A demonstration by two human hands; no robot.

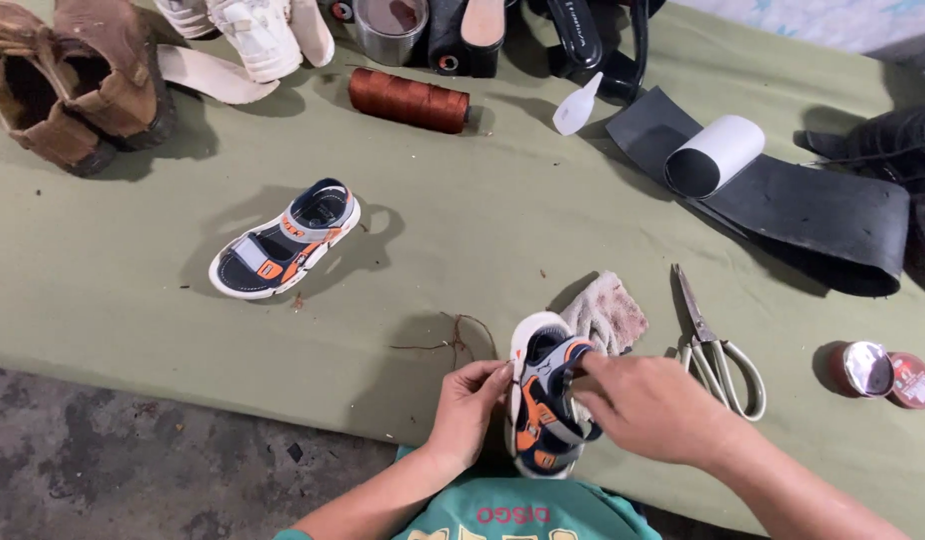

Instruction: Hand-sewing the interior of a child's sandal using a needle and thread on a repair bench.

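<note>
The left hand (470, 405) pinched the sole edge and the right hand (648, 405) gripped the straps of the small sandal (543, 400), held near the cloth's front edge; it looked light and flexible, best held by its stiffer sole.

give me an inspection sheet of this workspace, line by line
surface: olive green cloth spread over a grey floor
job's things: small sandal held on its side; matching sandal lies apart, upright
clutter: scissors, stained rag, brown thread spool, brown boots, black rubber sheet, two small tins
hands: left hand grips the sandal's sole edge; right hand pinches its strap
cables: nothing seen; loose thread scraps only
surroundings: more shoes along the far edge
</note>
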